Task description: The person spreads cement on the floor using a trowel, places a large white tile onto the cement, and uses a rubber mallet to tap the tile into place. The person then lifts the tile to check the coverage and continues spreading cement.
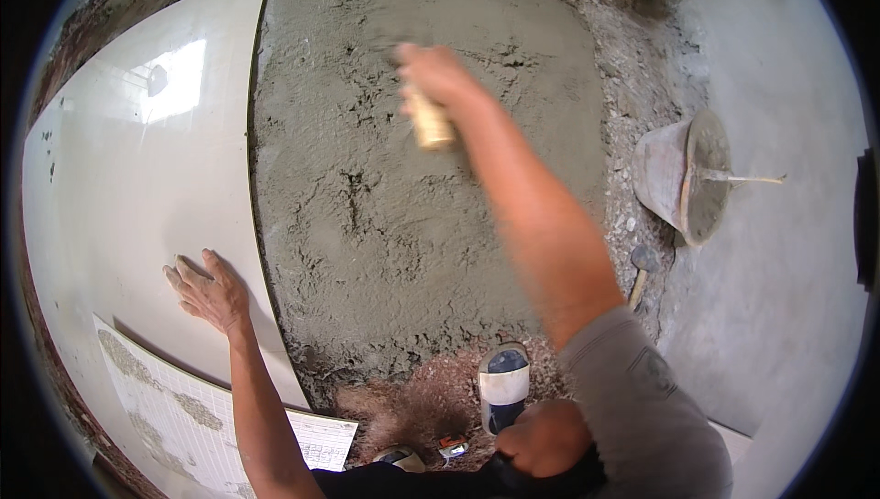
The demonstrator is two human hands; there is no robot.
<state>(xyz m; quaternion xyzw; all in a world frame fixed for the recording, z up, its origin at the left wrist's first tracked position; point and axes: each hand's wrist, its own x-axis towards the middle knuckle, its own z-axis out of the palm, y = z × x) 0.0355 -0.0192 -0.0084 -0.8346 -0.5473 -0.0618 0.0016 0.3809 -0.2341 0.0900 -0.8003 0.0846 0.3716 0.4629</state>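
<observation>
My right hand [440, 77] is closed around the pale yellow handle of a trowel [431, 125]. Both are smeared by motion over the upper part of a bed of wet grey mortar [367, 215], and the blade hardly shows. Rough pits and ridges mark the mortar's surface. At the left, my left hand [211, 293] rests with spread fingers on a large glossy off-white tile [147, 187], near the tile's lower right part. The tile's right edge runs along the mortar.
A tile piece with mortar patches on its gridded back [174, 407] lies by my left forearm. At the right are a mortar-caked bucket [665, 174] and a mallet [644, 261], beside a grey wall [779, 261]. A sandalled foot [504, 384] and a small box [452, 447] are at the bottom.
</observation>
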